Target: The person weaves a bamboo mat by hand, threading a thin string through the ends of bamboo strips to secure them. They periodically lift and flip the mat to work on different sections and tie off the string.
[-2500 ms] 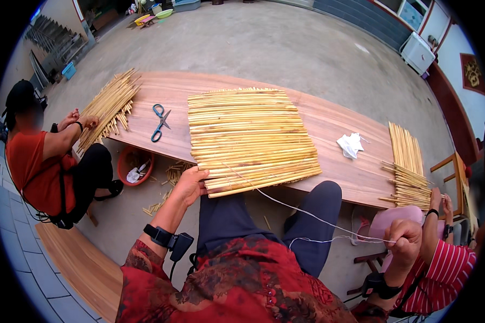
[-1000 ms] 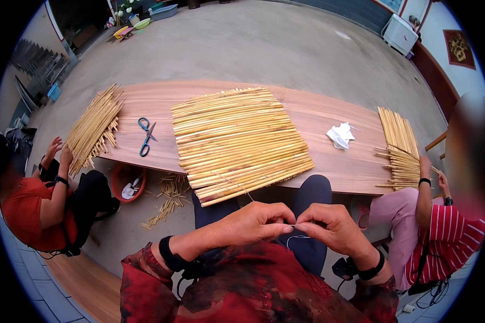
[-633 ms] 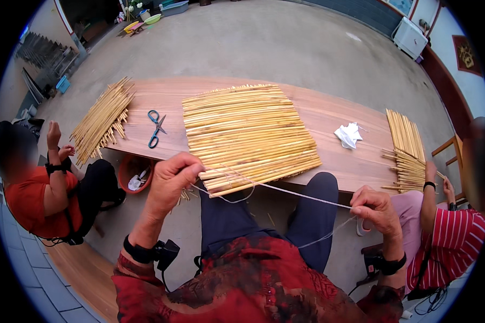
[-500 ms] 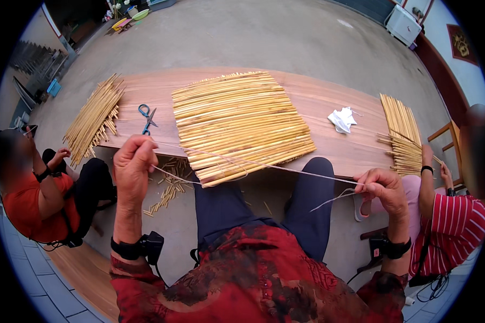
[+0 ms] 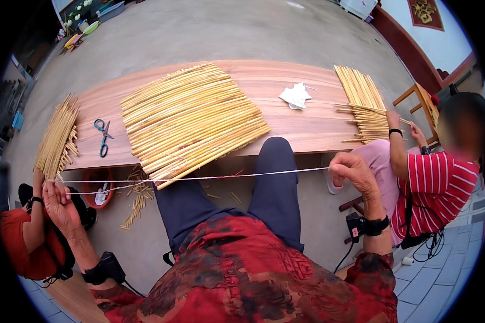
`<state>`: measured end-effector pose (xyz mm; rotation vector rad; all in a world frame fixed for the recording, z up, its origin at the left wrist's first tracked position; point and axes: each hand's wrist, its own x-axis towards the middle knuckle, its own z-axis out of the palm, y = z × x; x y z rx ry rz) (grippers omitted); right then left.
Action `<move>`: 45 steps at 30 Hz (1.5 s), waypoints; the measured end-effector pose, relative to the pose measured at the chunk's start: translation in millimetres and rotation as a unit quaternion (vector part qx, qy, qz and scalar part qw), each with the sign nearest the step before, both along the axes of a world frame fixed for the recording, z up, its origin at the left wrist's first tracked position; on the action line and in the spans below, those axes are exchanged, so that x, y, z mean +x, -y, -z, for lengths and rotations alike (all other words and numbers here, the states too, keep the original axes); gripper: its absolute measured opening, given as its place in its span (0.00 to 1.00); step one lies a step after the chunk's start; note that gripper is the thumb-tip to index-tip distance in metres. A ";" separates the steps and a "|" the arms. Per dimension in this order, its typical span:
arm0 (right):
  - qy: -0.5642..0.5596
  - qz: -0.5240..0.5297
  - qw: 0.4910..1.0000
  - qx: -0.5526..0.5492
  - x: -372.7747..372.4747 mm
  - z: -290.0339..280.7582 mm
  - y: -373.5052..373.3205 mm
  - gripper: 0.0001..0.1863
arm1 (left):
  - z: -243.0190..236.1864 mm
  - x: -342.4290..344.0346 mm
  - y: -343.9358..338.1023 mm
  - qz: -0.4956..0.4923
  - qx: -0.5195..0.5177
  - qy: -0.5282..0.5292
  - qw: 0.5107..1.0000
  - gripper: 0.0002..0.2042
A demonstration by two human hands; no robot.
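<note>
A thin white string (image 5: 275, 173) is stretched nearly straight between my hands, with a bit of red thread partway along it. At the lower left, my left hand (image 5: 62, 210) pinches one end, and a second strand loops from it back toward the mat. My right hand (image 5: 353, 171) has thumb and fingers closed on the other end, above my right knee. Just beyond the string lies a mat of straw-coloured sticks (image 5: 194, 118) laid side by side. Its near corner overhangs the table edge by my lap, with loose thread on its front sticks.
On the wooden table (image 5: 264, 75) are blue-handled scissors (image 5: 103, 137), a crumpled white cloth or paper (image 5: 295, 96) and stick piles at left (image 5: 56, 134) and right (image 5: 361, 89). People sit at both sides; the right one handles sticks. A red bucket (image 5: 99, 188) and short stick pieces are below.
My hands have spread farther apart, drawing the string longer and straighter. The left went outward and down. My view has swung right, so the table and mat appear farther left.
</note>
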<state>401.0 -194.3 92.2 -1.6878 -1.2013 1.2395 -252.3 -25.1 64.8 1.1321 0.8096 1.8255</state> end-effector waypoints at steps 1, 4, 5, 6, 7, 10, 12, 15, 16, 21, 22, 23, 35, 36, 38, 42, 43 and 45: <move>0.046 -0.005 0.999 -0.011 5.4 6.9 2.0 0.07 | 2.4 6.5 4.7 -0.042 -0.019 0.008 0.999 0.05; 0.035 0.018 0.999 0.020 6.0 21.4 6.6 0.06 | 4.8 9.7 11.6 -0.046 -0.020 -0.017 0.999 0.06; 0.045 0.027 0.999 0.011 9.1 23.4 8.3 0.06 | 3.4 15.4 13.2 -0.036 -0.022 -0.006 0.999 0.06; 0.056 0.037 0.998 0.001 11.8 25.1 9.7 0.05 | 5.4 14.3 13.2 -0.048 -0.021 0.009 0.999 0.06; 0.067 0.049 0.997 -0.009 12.3 26.3 9.1 0.05 | 3.1 9.0 17.9 -0.068 -0.027 0.006 0.997 0.06; 0.078 0.040 0.993 0.083 5.7 29.6 6.4 0.04 | 15.3 -4.0 22.9 -0.073 -0.044 0.013 0.996 0.07; 0.070 0.044 0.993 0.083 -1.3 24.4 2.9 0.04 | 24.7 -22.5 25.1 -0.078 -0.057 0.019 0.995 0.07; 0.073 0.037 0.993 0.086 -12.2 11.3 4.0 0.04 | 35.5 -22.8 30.5 -0.065 -0.064 -0.013 0.996 0.07; 0.067 0.039 0.993 0.088 -16.3 3.7 6.7 0.04 | 36.1 -18.0 30.1 -0.045 -0.089 -0.028 0.995 0.06; 0.079 -0.007 0.987 0.141 -34.8 -15.8 8.1 0.04 | 19.1 34.2 37.6 0.068 -0.152 -0.237 0.957 0.05; 0.088 -0.022 0.983 0.157 -36.6 -18.0 8.2 0.04 | 15.3 45.3 40.1 0.090 -0.148 -0.277 0.945 0.05; 0.084 -0.028 0.982 0.165 -38.1 -20.0 8.6 0.04 | 12.2 56.5 41.0 0.113 -0.144 -0.316 0.931 0.05; 0.196 -0.024 0.961 0.191 -57.0 -32.2 0.1 0.03 | -80.0 193.9 53.3 0.288 0.049 -0.343 0.893 0.04; 0.230 -0.033 0.954 0.190 -52.3 -32.9 -0.7 0.03 | -86.1 197.5 50.5 0.303 0.074 -0.255 0.915 0.05; 0.310 -0.070 0.931 0.180 -45.1 -26.9 -0.6 0.04 | -111.7 208.1 41.9 0.284 0.171 -0.231 0.915 0.05; 0.406 -0.164 0.890 0.129 -49.8 -7.8 -4.6 0.09 | -146.5 241.0 31.5 0.287 0.258 -0.248 0.888 0.10; 0.418 -0.185 0.878 0.141 -54.8 -4.5 -8.4 0.10 | -155.6 251.0 30.4 0.303 0.283 -0.235 0.879 0.10; 0.419 -0.215 0.870 0.143 -65.5 -5.1 -16.7 0.21 | -164.7 274.3 36.0 0.299 0.323 -0.194 0.877 0.09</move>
